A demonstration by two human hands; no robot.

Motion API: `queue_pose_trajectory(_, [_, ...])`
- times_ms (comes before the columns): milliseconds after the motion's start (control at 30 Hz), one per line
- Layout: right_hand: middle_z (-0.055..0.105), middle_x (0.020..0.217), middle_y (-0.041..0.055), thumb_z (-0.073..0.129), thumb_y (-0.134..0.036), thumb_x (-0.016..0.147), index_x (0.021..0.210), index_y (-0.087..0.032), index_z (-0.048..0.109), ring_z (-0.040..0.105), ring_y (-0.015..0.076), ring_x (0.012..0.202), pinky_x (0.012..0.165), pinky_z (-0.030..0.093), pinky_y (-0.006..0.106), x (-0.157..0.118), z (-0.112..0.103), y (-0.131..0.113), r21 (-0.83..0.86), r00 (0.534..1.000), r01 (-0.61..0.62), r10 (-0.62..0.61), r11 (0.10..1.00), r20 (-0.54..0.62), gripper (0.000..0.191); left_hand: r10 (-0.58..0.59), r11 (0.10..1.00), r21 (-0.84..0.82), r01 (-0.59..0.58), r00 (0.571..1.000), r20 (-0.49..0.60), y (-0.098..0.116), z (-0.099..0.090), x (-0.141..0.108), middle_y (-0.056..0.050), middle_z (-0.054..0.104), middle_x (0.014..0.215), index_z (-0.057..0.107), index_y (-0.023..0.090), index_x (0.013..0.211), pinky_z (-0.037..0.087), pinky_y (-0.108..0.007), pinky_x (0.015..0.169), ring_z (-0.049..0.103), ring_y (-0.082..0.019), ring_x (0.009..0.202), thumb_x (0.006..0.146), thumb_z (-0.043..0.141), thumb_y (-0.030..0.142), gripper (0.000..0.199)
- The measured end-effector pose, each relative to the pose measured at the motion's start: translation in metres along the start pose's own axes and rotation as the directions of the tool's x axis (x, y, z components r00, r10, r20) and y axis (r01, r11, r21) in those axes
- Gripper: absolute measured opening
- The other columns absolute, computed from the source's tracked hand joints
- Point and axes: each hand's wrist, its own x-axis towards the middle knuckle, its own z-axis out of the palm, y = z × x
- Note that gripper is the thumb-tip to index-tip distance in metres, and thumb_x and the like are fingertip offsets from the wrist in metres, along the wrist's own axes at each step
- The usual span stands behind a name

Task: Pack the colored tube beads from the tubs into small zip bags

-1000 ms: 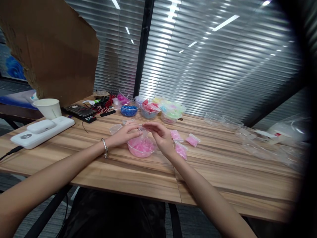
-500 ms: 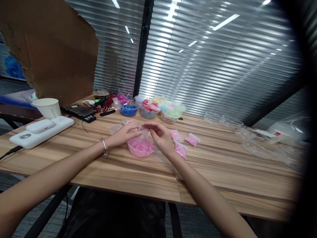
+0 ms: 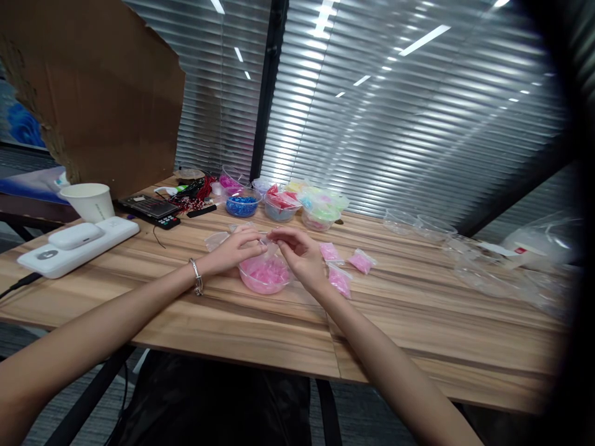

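Note:
A small clear plastic bag (image 3: 270, 249) is pinched between my two hands, over a clear round bowl (image 3: 266, 287) of pink pieces. My left hand (image 3: 238, 249), a silver bracelet at its wrist, grips the bag's left side. Closed on its right side is my right hand (image 3: 300, 255), the fingertips bent inward. My fingers partly cover the bag and the bowl's rim. Just right of my right hand lie three small packets with pink contents: one at the back (image 3: 330, 253), one farther right (image 3: 361, 261) and one in front (image 3: 339, 282).
Behind stand bowls of blue strands (image 3: 242, 206), red packets (image 3: 281, 201) and pale packets (image 3: 320, 210). Clear empty bowls (image 3: 434, 228) sit at the right. Leftward are a paper cup (image 3: 90, 202), a white charger (image 3: 79, 248), a black device (image 3: 149, 209) and a cardboard sheet (image 3: 102, 93).

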Motion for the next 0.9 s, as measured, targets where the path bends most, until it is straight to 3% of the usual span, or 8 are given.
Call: queue_pose_trajectory(900, [0.069, 0.105, 0.0039, 0.063, -0.023, 0.086, 0.108, -0.024, 0.063, 0.067, 0.0186, 0.098, 0.093, 0.053, 0.036, 0.0040, -0.0011, -0.0043, 0.048, 0.999, -0.037, 0.037, 0.998, -0.012, 0.021, 0.020, 1.000, 0.019, -0.020, 1.000, 0.012, 0.0030, -0.0017, 0.0002, -0.005, 0.061, 0.115, 0.066, 0.021, 0.102, 0.030, -0.042, 0.106, 0.045, -0.025, 0.117, 0.092, 0.049, 0.050, 0.035])
